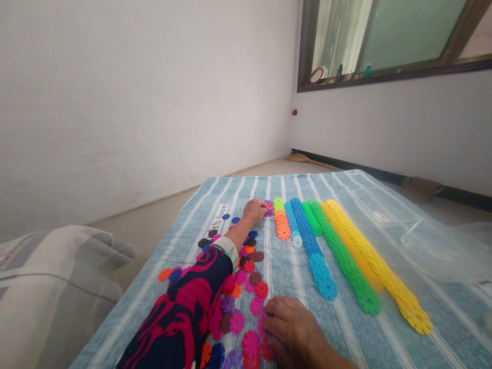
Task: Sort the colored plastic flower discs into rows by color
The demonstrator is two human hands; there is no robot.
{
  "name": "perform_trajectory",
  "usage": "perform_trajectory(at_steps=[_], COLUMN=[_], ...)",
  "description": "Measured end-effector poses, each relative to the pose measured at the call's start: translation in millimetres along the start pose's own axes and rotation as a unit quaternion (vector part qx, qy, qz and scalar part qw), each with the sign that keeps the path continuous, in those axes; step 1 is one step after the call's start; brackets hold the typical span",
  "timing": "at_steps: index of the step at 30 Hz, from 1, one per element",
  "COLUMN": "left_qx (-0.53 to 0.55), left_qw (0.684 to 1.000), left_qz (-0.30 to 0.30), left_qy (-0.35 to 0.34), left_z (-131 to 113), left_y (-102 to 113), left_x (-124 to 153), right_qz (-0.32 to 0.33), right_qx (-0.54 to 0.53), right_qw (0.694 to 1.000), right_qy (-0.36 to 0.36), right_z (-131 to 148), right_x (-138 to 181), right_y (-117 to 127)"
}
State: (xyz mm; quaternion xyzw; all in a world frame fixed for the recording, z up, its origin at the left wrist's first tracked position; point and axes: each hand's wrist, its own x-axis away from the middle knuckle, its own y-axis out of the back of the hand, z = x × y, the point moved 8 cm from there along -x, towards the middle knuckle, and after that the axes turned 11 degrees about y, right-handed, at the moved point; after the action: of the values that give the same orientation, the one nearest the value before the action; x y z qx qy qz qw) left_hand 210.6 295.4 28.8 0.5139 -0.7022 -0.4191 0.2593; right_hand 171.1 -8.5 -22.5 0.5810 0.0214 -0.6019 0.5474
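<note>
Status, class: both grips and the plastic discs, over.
Left grip at purple-pink plastic snowflake discs, closure unclear. Right grip resting on loose pink plastic discs. Sorted colour rows apart.

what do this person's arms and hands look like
The left arm wears a long sleeve, dark navy with bold red-pink swirls, ending in a pale striped cuff. The left hand is bare. The right hand is bare too, with no sleeve, glove or ring in view.

Setting: room in a home. Evidence: plain white walls [134, 102], curtained window [384, 36], bare floor [154, 220]. Striped blue cloth [384, 348], bedding [49, 277] alongside.
</note>
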Motion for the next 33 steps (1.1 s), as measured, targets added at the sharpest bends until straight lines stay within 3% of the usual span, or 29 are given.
perform_trajectory(at_steps=[12, 18, 25, 31, 33], left_qx=[-0.08, -0.105, -0.061, 0.01, 0.025], left_qw=[0.997, 0.993, 0.997, 1.0, 0.999], left_qz=[-0.016, -0.025, -0.019, 0.001, -0.008], left_qy=[0.017, 0.038, 0.038, 0.019, 0.022], left_z=[3.6, 4.8, 7.9, 17.5, 20.0], left_y=[5.0, 3.6, 4.6, 18.1, 23.8], left_x=[12.1, 14.9, 15.7, -0.3, -10.4], right_qz=[-0.01, 0.025, 0.01, -0.084, -0.074], right_qx=[-0.001, -0.004, -0.004, -0.021, -0.011], right_qw=[1.0, 0.999, 0.998, 0.996, 0.997], right_qy=[0.005, 0.04, 0.054, 0.026, 0.03], right_z=[7.0, 5.1, 8.4, 4.8, 0.2], right_x=[-11.2, -12.1, -13.3, -20.4, -21.4], right_y=[14.2, 12.5, 19.1, 46.5, 45.0])
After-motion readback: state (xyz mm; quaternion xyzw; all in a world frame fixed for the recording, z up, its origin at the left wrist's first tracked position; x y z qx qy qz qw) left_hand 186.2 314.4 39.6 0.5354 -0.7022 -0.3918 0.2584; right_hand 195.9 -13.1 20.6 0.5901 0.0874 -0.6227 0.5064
